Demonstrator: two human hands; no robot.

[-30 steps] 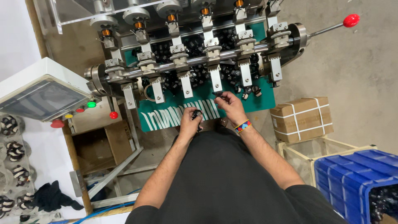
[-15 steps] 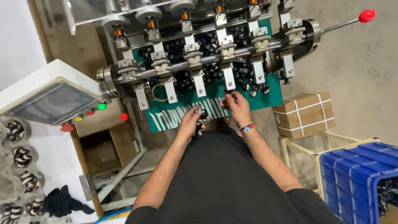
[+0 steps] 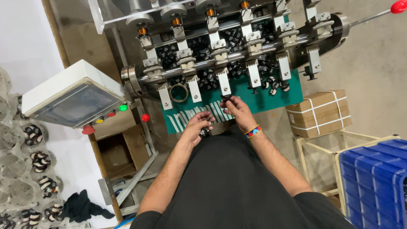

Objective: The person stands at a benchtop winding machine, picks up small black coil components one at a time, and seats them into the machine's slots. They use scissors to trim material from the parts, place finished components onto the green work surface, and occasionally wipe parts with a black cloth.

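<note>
1. Clearly light, the small black plastic bobbin piece (image 3: 226,99) pinched in the right hand (image 3: 235,111) sits at the tips of its fingers (image 3: 228,104), just below the white clamp bracket (image 3: 223,80) at 12 o'clock from that hand.
2. By its look it is stiff, moulded and rather smooth, so a pinch across its flanges seems the safest hold; any thin pins on it would likely bend.
3. At 8 o'clock from the right hand, the left hand (image 3: 198,127) curls its fingers around another small dark part (image 3: 204,132), over the edge of the green mat with white stripes (image 3: 199,113).
4. More loose black parts (image 3: 274,86) lie on the mat at 2 o'clock from the right hand.
5. Hard to make out: the exact shape of either held part, since fingers cover most of each.
6. Behind the steel shaft with its row of brackets (image 3: 237,57), the heap of dark parts is shadowed; the lever with the red knob (image 3: 399,6) is cut off at the top right.
</note>
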